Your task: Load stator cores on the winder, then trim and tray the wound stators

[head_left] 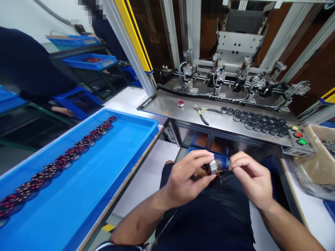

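Above my lap, my left hand (183, 179) grips a motor stator (214, 167) between thumb and fingers. The stator is a silvery ring with dark windings inside, and thin copper wires (219, 172) stick out on its right side. Just to the right, my right hand (252, 179) is closed in a pinch, with thumb and forefinger pressed together. A fine wire seems to run from the stator towards these fingertips, but what they hold is too small to make out.
A blue tray (104, 167) at left holds a long row of wound stators (70, 153). On the machine's metal ledge lie one red-wound stator (180, 103), green-handled cutters (201, 113) and many dark cores (264, 122). Control buttons (298, 134) and a lined box (314, 153) stand right. People work at left.
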Demonstrator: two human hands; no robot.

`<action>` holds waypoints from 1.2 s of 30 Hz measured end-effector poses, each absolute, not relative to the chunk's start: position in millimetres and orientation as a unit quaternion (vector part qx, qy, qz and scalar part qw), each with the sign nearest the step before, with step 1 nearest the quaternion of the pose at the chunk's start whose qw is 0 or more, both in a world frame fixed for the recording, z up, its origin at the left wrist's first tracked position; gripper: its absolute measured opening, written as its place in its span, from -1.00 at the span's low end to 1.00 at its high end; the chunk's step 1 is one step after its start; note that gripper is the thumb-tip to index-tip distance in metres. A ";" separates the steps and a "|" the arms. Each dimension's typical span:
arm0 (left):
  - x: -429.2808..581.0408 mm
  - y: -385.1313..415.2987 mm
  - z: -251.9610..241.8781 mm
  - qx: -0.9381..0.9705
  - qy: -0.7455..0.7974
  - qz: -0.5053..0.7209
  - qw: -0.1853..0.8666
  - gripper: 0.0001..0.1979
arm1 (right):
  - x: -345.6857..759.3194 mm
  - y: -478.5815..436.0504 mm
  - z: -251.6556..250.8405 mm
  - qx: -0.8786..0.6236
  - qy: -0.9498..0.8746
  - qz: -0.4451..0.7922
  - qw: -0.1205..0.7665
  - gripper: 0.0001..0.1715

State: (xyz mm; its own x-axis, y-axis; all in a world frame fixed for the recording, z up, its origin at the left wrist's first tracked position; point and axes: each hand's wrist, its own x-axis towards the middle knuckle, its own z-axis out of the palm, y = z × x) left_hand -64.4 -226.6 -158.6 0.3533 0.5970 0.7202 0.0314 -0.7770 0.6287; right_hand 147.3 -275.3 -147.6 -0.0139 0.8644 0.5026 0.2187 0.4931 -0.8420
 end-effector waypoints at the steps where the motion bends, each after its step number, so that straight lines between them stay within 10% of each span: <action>1: -65.6 -226.4 -155.8 0.798 0.202 0.523 0.220 -0.55 | 152.4 -275.3 -144.5 -0.413 -0.661 0.278 0.562 -0.90; 6: -65.9 -226.7 -149.4 0.849 0.187 0.475 0.134 -0.61 | 150.6 -271.4 -116.8 -0.367 -0.797 0.221 0.426 -0.91; 16: -80.7 -228.7 -146.0 0.826 0.116 0.455 0.312 -0.61 | 174.6 -250.3 -93.4 -0.286 -0.906 0.113 0.292 -0.89; 19: -80.7 -229.7 -145.8 0.823 0.139 0.469 0.288 -0.62 | 181.4 -255.5 -84.8 -0.323 -0.901 0.066 0.281 -0.98; 23: -76.8 -231.3 -146.2 0.826 0.176 0.486 0.226 -0.63 | 158.8 -266.4 -79.1 -0.320 -0.897 0.022 0.303 -0.63; 26: -78.7 -232.2 -145.5 0.825 0.177 0.487 0.225 -0.63 | 135.3 -268.6 -85.2 -0.290 -0.913 -0.017 0.288 -0.82; 36: -103.8 -222.2 -168.7 0.623 0.215 0.556 0.506 -0.65 | 157.4 -172.5 -101.9 -0.355 -0.898 0.056 0.252 -0.84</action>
State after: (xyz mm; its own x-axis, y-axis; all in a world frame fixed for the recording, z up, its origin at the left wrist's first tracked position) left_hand -103.8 -222.2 -168.7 0.2892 0.8303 0.4764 -0.2955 -0.3959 0.8694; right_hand 157.4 -172.5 -101.9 -0.6204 0.6667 0.4131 0.6106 0.7411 -0.2791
